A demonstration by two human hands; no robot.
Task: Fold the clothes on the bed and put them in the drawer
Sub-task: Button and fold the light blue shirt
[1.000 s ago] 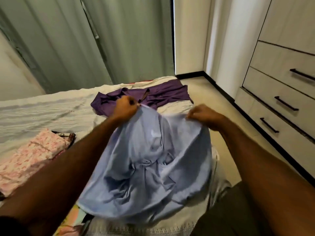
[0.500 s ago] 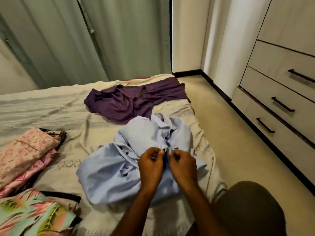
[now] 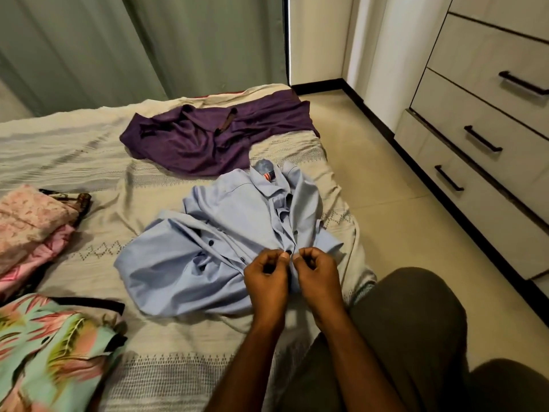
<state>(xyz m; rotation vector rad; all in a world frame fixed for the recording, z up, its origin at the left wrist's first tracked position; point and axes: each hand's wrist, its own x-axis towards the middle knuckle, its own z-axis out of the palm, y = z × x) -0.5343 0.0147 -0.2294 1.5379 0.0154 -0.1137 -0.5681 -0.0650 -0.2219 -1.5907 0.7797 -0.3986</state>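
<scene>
The left hand (image 3: 269, 276) and the right hand (image 3: 319, 273) sit knuckle to knuckle at about 5 o'clock, fingers curled, each pinching the front edge of the light blue shirt (image 3: 214, 242) between thumb and fingertips. The shirt lies rumpled on the bed (image 3: 89, 162) near its right edge, collar toward 12 o'clock, a row of dark buttons running down to the hands. Just beyond the collar, at 12 o'clock, a purple garment (image 3: 208, 138) is spread loose, its near hem touching or nearly touching the blue collar. At 9 o'clock a pink folded pile (image 3: 29, 224) rests at the left edge, with a floral teal and pink garment (image 3: 50, 346) at 8 o'clock below it, both well apart from the shirt. The person's knee (image 3: 410, 316) in olive cloth fills 4 o'clock, between the bed and the tiled floor (image 3: 386, 188). The drawer unit (image 3: 481, 120) stands at 2 o'clock across the floor, drawers closed, dark bar handles showing
</scene>
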